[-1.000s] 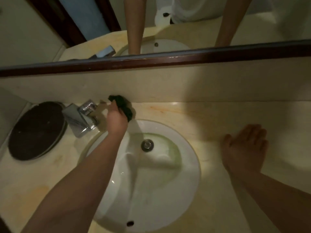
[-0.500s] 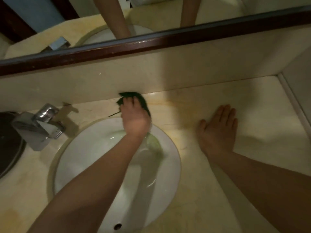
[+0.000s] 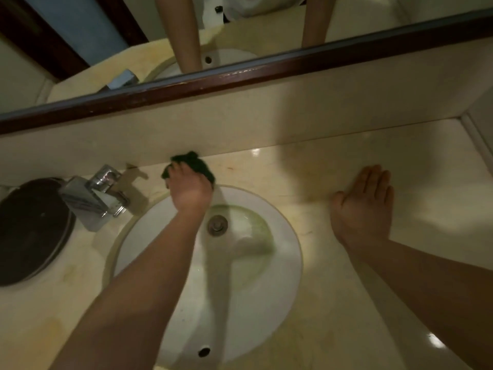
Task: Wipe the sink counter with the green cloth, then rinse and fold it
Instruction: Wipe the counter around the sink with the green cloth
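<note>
My left hand (image 3: 190,188) presses the dark green cloth (image 3: 197,164) onto the beige counter (image 3: 293,169), on the strip behind the white sink basin (image 3: 280,289), close to the backsplash. The cloth is bunched under my fingers and shows beyond them. My forearm crosses over the basin. My right hand (image 3: 364,206) lies flat on the counter to the right of the basin, fingers together, holding nothing.
A chrome faucet (image 3: 93,196) stands left of the cloth. A dark round lid or plate (image 3: 29,231) lies at the far left. The drain (image 3: 217,225) sits mid-basin. A wood-framed mirror (image 3: 240,76) runs above the backsplash; a side wall closes the counter at right.
My left hand with the cloth slid along the back strip from near the faucet toward the right and is now back nearer the faucet. My right hand stays flat on the counter.
</note>
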Demonstrator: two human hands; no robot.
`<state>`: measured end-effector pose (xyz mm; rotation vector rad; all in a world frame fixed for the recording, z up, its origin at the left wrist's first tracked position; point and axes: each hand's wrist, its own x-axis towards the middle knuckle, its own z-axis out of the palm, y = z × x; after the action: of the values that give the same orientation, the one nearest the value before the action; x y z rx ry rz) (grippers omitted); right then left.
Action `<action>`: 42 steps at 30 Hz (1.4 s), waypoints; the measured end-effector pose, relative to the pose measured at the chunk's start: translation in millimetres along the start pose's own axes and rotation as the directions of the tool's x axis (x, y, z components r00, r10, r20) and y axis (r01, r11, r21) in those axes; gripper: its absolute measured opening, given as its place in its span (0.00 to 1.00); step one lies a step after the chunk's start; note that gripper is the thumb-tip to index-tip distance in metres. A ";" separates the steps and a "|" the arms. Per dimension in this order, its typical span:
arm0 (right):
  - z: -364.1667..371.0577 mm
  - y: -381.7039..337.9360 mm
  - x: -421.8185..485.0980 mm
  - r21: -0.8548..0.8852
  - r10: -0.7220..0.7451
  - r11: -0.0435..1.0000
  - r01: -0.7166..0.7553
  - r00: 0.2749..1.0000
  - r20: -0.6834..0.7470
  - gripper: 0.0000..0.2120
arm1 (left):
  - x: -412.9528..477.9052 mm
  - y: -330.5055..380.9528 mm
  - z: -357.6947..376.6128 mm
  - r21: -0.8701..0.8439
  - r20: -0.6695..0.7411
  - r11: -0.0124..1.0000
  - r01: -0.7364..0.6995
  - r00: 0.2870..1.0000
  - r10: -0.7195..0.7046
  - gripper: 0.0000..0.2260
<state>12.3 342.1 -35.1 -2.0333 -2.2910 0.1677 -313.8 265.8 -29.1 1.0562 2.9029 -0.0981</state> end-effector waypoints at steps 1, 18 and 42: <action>1.1 0.0 0.2 -0.001 0.002 1.000 -0.002 1.000 0.002 0.36 | 6.4 -3.3 -0.3 0.003 0.022 0.998 0.066 0.998 -0.066 0.26; 0.2 17.0 3.5 0.003 -0.137 0.991 0.137 0.989 0.047 0.36 | -83.4 94.4 -2.5 -0.242 -0.040 0.878 -0.413 0.908 0.416 0.30; -13.7 106.1 59.8 -0.028 -0.168 0.985 0.173 0.977 0.132 0.37 | -194.8 211.3 -8.4 -0.265 0.056 0.532 -0.804 0.538 0.841 0.31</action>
<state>111.4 414.3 -36.4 -1.8828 -2.5524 0.2525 -29.0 303.3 -16.1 2.1067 1.8814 0.1487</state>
